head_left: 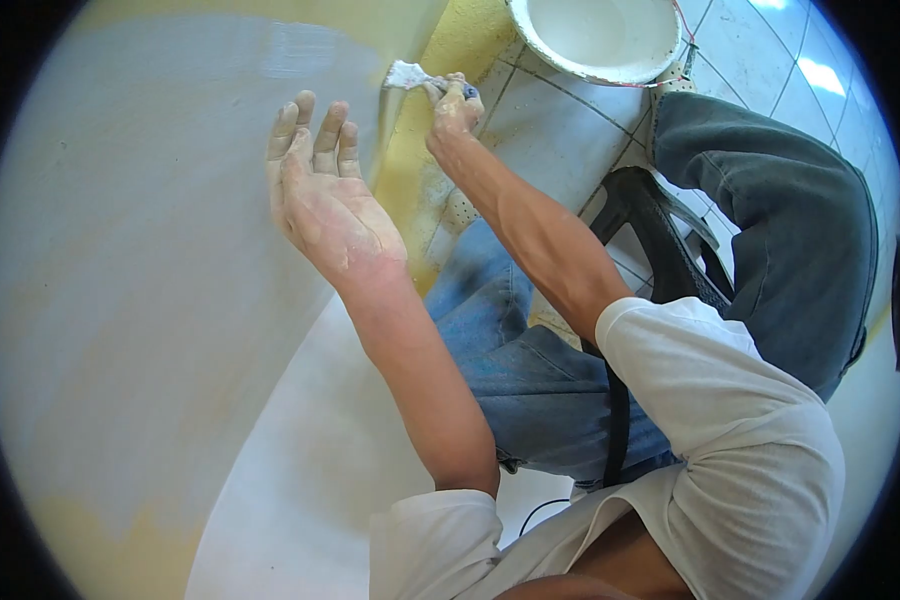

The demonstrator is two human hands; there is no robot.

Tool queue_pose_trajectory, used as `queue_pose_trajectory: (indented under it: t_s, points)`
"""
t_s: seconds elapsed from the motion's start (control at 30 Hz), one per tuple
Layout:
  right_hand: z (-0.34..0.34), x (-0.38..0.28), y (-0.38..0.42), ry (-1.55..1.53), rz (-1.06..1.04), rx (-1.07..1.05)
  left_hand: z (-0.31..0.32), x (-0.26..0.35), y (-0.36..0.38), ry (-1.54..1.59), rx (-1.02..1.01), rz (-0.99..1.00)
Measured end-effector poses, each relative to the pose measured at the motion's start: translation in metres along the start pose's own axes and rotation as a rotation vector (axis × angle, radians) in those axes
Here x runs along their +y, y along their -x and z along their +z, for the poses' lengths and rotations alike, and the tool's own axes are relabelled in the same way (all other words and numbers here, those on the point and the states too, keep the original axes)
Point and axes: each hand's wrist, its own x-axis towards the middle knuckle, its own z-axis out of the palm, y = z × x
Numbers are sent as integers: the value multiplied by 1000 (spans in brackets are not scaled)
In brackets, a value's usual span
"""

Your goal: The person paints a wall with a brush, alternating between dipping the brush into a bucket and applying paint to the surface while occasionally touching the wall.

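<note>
My right hand (454, 112) is closed around the handle of a small flat paintbrush (405, 75), its fan-shaped end thick with white material. The brush end points left, over the edge of a large grey-coated surface (140, 260). My left hand (335, 195) is palm up in front of that surface, fingers apart and slightly curled, holding nothing. Pale dust covers both hands. Above my left hand, a lighter streaked patch (300, 50) shows on the grey coat.
A white basin (600, 75) with a stained rim and pale contents stands on the tiled floor (560, 120). Yellow dust lies along the edge of the surface. A black plastic stool (660, 235) is between my legs, in jeans (540, 370). Lower left, a smooth white area (300, 460) borders the grey.
</note>
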Motion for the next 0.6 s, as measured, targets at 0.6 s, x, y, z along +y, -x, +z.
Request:
queue_pose_trajectory:
  t_s: [0.6]
  points:
    - [-34, -10, -7, -70, 210, -109, -5, 3, -1, 0, -21, -12]
